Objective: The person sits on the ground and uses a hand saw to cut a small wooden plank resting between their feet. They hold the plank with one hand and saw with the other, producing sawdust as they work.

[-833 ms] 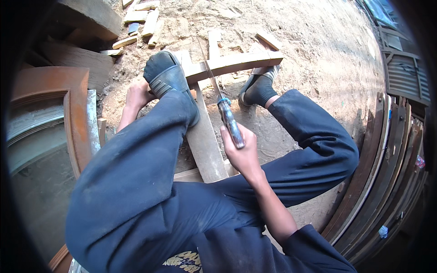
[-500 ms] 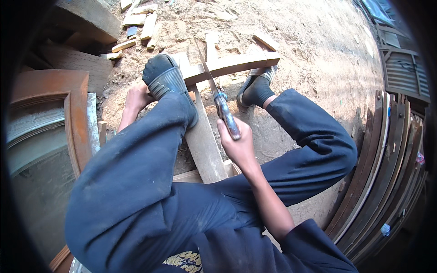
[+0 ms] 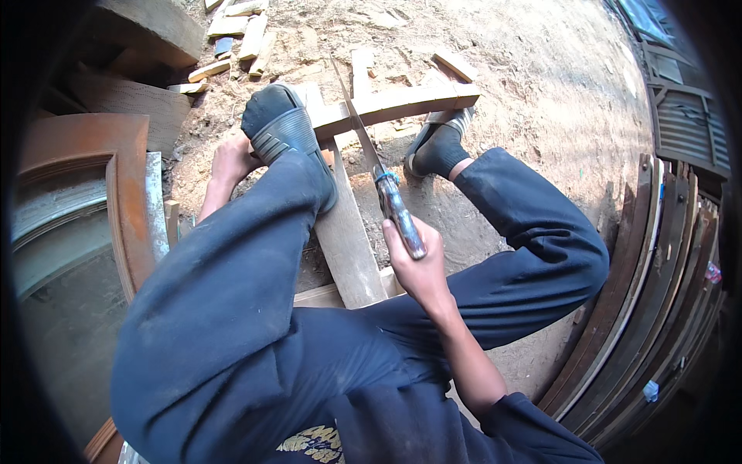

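My right hand (image 3: 417,259) is closed on the worn handle of a handsaw (image 3: 398,216), whose long blade crosses a curved wooden piece (image 3: 410,104) at centre. That piece lies over a longer plank (image 3: 348,247) running toward me. My left foot (image 3: 287,135), in a dark sock and sandal, presses by the curved piece's left end; my right foot (image 3: 440,155) is by its right end. My left hand (image 3: 230,161) is closed beside my left foot, partly hidden behind it; what it grips is unclear.
Wood offcuts (image 3: 251,35) lie on the dirt ground (image 3: 525,58) at the top. A brown panelled frame (image 3: 127,201) and heavy timbers (image 3: 131,35) stand at left. Long dark boards (image 3: 630,286) are stacked at right, below corrugated sheeting (image 3: 692,124).
My right hand and saw moved slightly forward, then back toward me and a little right. My left hand and feet stay nearly in place.
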`<state>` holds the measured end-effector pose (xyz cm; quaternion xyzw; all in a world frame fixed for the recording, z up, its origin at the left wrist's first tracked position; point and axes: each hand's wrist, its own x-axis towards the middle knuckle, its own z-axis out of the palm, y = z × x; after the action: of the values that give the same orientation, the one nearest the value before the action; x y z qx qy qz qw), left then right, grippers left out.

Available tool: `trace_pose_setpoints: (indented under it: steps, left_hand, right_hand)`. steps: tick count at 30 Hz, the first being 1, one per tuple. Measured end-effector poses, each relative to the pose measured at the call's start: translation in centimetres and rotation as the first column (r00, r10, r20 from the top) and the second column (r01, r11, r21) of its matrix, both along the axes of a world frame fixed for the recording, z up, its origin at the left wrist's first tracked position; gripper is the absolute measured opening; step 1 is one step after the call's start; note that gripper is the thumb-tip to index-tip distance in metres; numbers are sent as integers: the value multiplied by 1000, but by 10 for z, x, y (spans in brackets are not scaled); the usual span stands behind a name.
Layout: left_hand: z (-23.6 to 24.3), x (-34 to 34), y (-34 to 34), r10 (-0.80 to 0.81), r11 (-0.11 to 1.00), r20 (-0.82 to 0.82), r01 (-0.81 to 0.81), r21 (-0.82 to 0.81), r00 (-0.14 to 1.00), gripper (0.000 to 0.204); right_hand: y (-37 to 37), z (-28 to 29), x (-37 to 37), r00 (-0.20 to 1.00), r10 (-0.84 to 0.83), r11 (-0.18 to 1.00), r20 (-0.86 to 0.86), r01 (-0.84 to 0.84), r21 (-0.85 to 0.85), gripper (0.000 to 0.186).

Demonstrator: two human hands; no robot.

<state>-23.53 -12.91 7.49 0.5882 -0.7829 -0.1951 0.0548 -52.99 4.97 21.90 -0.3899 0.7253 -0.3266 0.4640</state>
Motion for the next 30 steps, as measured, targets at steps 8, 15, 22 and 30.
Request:
trace_pose_setpoints:
  steps: [8, 15, 22, 30]
  left_hand:
    - [-28, 8, 4, 60, 997, -54, -62, -48, 997, 45]
    - [-28, 13, -2, 34, 999, 15, -34, 40, 999, 43]
    - [-27, 9, 2, 21, 997, -32, -24, -67, 999, 45]
    - [-24, 8, -1, 31, 1000, -34, -31, -4, 999, 43]
  right_hand:
    - [-61, -29, 18, 995, -39, 990, 92, 51, -128, 29]
    - [2, 10, 9, 1000, 6, 1000, -21, -6, 2, 23]
    - [-48, -19, 23, 996, 48, 998, -69, -51, -37, 27]
    - [-29, -9, 14, 997, 45, 997, -65, -48, -53, 27]
